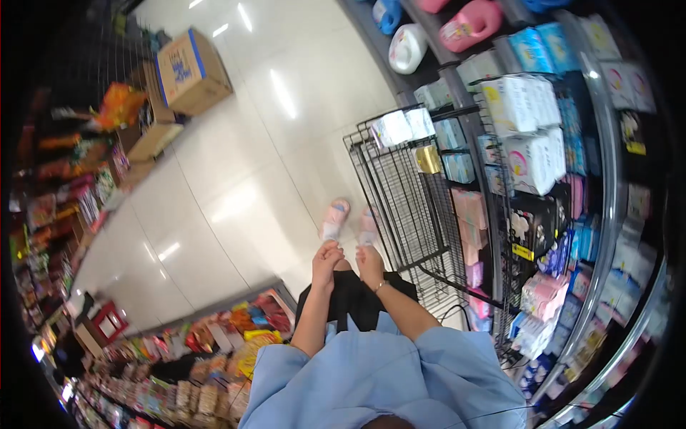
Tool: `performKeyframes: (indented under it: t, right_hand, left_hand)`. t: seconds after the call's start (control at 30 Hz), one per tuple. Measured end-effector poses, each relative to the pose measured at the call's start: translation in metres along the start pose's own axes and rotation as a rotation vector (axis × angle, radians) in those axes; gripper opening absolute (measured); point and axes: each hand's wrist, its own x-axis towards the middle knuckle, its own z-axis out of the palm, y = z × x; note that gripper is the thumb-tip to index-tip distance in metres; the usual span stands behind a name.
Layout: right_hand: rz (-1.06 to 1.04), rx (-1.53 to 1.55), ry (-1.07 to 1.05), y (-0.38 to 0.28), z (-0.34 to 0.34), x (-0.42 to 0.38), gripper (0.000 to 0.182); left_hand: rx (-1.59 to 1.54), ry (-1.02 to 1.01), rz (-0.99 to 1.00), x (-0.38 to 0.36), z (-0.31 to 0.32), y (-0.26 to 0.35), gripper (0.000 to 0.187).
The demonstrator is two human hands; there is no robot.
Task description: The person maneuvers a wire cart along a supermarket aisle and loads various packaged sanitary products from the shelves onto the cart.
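Observation:
My left hand (326, 259) is in front of my body, above the dark shorts (350, 297), with its fingers curled in and the tips close together. Close beside it, a small gap away, my right hand (369, 263) is also closed, its fingers bent inward, and a bracelet (381, 285) circles that wrist. Whether anything thin or small sits in either hand is too fine to make out. Beyond the hands are my feet in pink slippers (336, 217). A black wire basket rack (400, 193) stands just right of my right hand.
Shelves on the right hold white packs (525, 104), pink packs (543, 293) and detergent bottles (470, 25). A cardboard box (191, 71) stands on the tiled floor (236, 164) at upper left. Bagged snacks (204, 386) fill a low display behind on the left.

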Motion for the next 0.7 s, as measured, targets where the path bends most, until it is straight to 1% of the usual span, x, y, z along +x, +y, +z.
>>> performKeyframes:
  t: [0.03,0.1,0.13,0.2,0.23,0.3,0.33,0.37,0.43,0.5,0.53,0.6,0.63,0.67,0.7]
  right_hand:
    - [-0.089,-0.007,0.036,-0.024,-0.012,-0.007,0.019]
    - [0.08,0.241,-0.06,-0.022,0.0,-0.014,0.022]
    - [0.096,0.244,-0.067,-0.028,-0.01,-0.011,0.021]
    - [0.147,0.252,-0.066,-0.035,-0.034,-0.012,0.019]
    - [0.168,0.196,0.027,-0.034,-0.044,-0.012,0.017]
    - [0.244,0.079,0.219,-0.02,-0.059,-0.015,0.02]
    - [0.288,0.152,0.249,-0.004,-0.062,-0.021,0.033]
    - [0.302,0.109,0.259,0.004,-0.074,-0.031,0.035]
    - [0.347,0.029,0.274,0.017,-0.095,-0.059,0.039]
    - [0.569,0.06,0.318,0.027,-0.103,-0.098,0.041]
    - [0.647,0.087,0.389,0.039,-0.098,-0.119,0.039]
    - [0.823,0.129,0.486,0.066,-0.073,-0.165,0.036]
    - [0.921,0.15,0.506,0.075,-0.063,-0.187,0.035]
    - [1.009,0.173,0.55,0.077,-0.06,-0.209,0.033]
    - [1.093,0.2,0.586,0.079,-0.053,-0.23,0.031]
  left_hand:
    - [0.042,-0.009,0.014,0.001,0.003,0.012,0.037]
    - [0.127,-0.039,0.044,0.0,0.012,0.033,0.037]
    - [0.169,-0.035,0.046,-0.004,0.018,0.046,0.035]
    - [0.374,-0.042,0.022,0.001,0.017,0.061,0.033]
    - [0.44,-0.053,0.018,0.005,0.014,0.065,0.032]
    - [0.578,-0.094,-0.005,0.016,0.006,0.072,0.031]
    - [0.613,-0.088,-0.061,0.021,0.01,0.077,0.027]
    - [0.716,-0.108,-0.091,0.028,0.015,0.08,0.026]
    - [0.782,-0.201,-0.087,0.041,0.028,0.081,0.03]
    - [0.842,-0.346,-0.115,0.056,0.049,0.079,0.031]
    - [0.915,-0.38,-0.067,0.051,0.07,0.075,0.028]
    - [0.907,-0.471,-0.078,0.048,0.111,0.053,0.025]
    - [0.901,-0.505,-0.082,0.043,0.132,0.043,0.024]
    - [0.95,-0.509,-0.065,0.023,0.156,0.029,0.021]
    - [0.958,-0.588,-0.087,0.013,0.171,0.011,0.02]
